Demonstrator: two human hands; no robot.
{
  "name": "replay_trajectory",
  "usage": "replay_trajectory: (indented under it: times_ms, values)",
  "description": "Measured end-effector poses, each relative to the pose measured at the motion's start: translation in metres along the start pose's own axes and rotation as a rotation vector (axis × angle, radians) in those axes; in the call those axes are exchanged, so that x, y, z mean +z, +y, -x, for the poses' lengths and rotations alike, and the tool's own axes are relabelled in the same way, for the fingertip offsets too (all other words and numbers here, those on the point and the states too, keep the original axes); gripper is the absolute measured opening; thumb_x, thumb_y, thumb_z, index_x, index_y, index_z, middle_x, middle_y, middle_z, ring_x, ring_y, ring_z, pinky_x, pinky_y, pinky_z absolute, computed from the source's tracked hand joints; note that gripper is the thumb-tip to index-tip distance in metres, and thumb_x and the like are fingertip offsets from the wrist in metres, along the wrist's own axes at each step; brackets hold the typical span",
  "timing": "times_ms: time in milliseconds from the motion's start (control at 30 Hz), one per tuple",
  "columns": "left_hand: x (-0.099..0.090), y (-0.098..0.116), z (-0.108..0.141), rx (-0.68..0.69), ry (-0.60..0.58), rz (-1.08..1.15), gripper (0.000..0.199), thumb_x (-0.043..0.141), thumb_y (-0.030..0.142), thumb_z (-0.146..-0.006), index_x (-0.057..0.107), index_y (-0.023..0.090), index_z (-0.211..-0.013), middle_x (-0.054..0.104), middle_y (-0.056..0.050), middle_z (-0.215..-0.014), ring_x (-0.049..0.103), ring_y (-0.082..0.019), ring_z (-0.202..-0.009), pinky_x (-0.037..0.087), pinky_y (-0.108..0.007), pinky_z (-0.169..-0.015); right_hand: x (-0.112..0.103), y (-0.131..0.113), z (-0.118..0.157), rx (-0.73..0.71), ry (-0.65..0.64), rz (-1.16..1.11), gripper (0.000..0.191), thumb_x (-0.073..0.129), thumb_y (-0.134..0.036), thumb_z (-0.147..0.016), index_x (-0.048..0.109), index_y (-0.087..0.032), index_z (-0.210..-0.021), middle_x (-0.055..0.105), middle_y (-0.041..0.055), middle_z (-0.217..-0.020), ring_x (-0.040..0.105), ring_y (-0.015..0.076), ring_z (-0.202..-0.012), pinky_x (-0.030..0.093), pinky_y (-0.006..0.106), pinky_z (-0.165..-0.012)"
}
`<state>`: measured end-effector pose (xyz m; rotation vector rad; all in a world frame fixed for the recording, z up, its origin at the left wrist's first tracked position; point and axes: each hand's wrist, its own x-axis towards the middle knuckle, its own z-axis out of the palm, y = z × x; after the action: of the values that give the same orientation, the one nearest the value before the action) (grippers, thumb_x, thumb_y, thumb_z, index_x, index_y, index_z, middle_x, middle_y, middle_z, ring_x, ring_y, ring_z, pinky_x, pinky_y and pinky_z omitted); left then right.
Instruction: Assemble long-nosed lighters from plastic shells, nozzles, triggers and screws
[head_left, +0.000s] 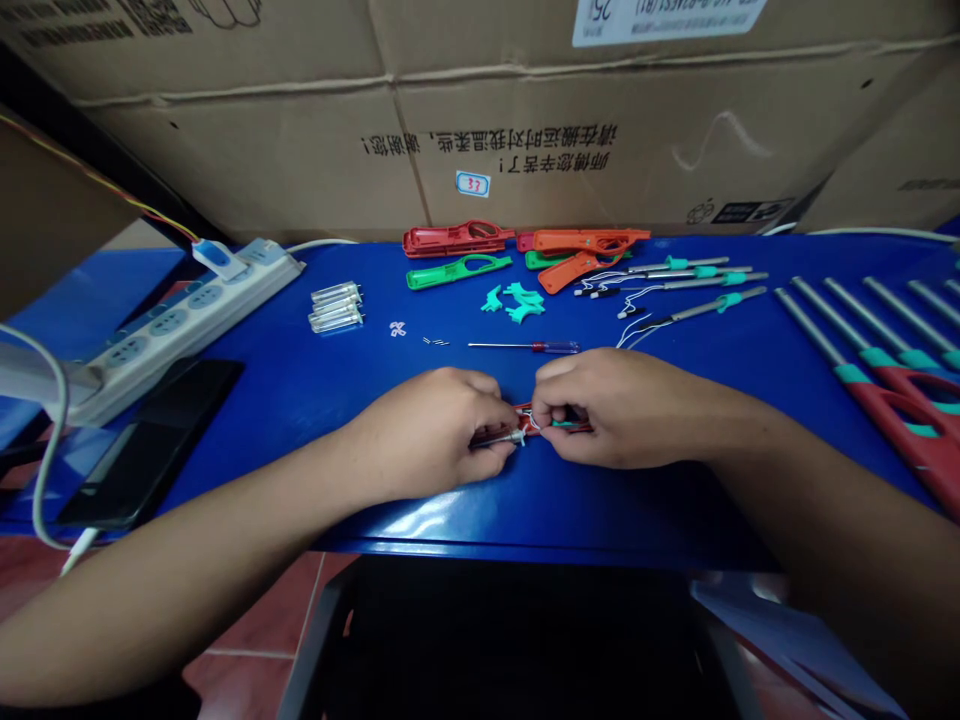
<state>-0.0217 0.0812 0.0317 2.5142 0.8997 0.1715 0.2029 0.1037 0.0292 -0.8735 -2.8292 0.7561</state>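
Close to the front of the blue table, my left hand (442, 425) and my right hand (619, 410) meet over a red lighter handle shell (527, 423). My left fingers are closed round its left end, where a clear-and-metal piece shows. My right hand pinches at the other end, next to a thin white wire and a bit of green. Both palms hide much of the shell. Just beyond my hands lies a screwdriver (555, 347) with a purple handle. Small metal pins (436, 342) and pink clips (397, 328) are to its left.
Farther back are clear lighter tanks (336, 306), teal triggers (521, 300), a green shell (457, 271), red shells (454, 239), orange shells (574, 262) and wired metal tubes (712, 282). Lighters with red handles (885, 405) lie right; a power strip (180, 320) and black phone (154, 440) left. A cardboard box (300, 150) stands behind.
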Motion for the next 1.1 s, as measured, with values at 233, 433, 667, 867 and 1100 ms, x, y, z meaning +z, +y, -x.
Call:
replay_trajectory:
  times_ms: [233, 433, 667, 867, 1100]
  values:
    - [0.0000, 0.0000, 0.0000, 0.005, -0.001, 0.011, 0.015, 0.067, 0.017, -0.084, 0.078, 0.016, -0.094, 0.070, -0.005, -0.086, 0.066, -0.016, -0.074, 0.050, -0.028, -0.068, 0.0013, 0.0012, -0.0015, 0.006, -0.001, -0.004, 0.010, 0.062, -0.018, -0.080, 0.072, -0.019, -0.082, 0.067, 0.0008, -0.083, 0.056, 0.0125, -0.071, 0.035, 0.026, -0.063]
    - [0.0000, -0.0004, -0.0002, 0.006, -0.006, 0.010, 0.016, 0.066, 0.017, -0.085, 0.078, 0.016, -0.096, 0.070, -0.005, -0.086, 0.067, -0.017, -0.075, 0.050, -0.029, -0.068, 0.0031, 0.0014, -0.0017, -0.001, 0.007, 0.007, 0.012, 0.061, -0.018, -0.080, 0.072, -0.020, -0.081, 0.067, 0.0002, -0.082, 0.057, 0.0123, -0.071, 0.034, 0.027, -0.062]
    - [0.0001, 0.0002, -0.0002, 0.023, 0.015, -0.010, 0.017, 0.066, 0.018, -0.087, 0.078, 0.016, -0.098, 0.071, -0.005, -0.088, 0.068, -0.017, -0.077, 0.051, -0.029, -0.069, 0.0029, -0.0007, -0.0014, 0.001, 0.014, 0.036, 0.011, 0.061, -0.018, -0.080, 0.072, -0.021, -0.079, 0.067, -0.0012, -0.082, 0.058, 0.0124, -0.072, 0.033, 0.027, -0.061]
    - [0.0012, -0.0011, -0.0003, 0.034, 0.021, -0.025, 0.016, 0.066, 0.018, -0.087, 0.078, 0.017, -0.097, 0.071, -0.004, -0.088, 0.068, -0.017, -0.077, 0.050, -0.028, -0.068, 0.0035, -0.0015, -0.0017, -0.014, 0.013, 0.040, 0.011, 0.060, -0.018, -0.081, 0.071, -0.020, -0.079, 0.067, -0.0004, -0.082, 0.058, 0.0128, -0.073, 0.033, 0.027, -0.061]
    - [0.0015, -0.0002, 0.0016, 0.049, 0.043, -0.033, 0.015, 0.065, 0.019, -0.088, 0.077, 0.016, -0.097, 0.071, -0.005, -0.088, 0.068, -0.017, -0.077, 0.051, -0.028, -0.069, 0.0043, -0.0010, -0.0023, -0.030, 0.026, 0.044, 0.015, 0.059, -0.017, -0.081, 0.073, -0.020, -0.080, 0.067, 0.0001, -0.079, 0.058, 0.0132, -0.071, 0.033, 0.027, -0.061]
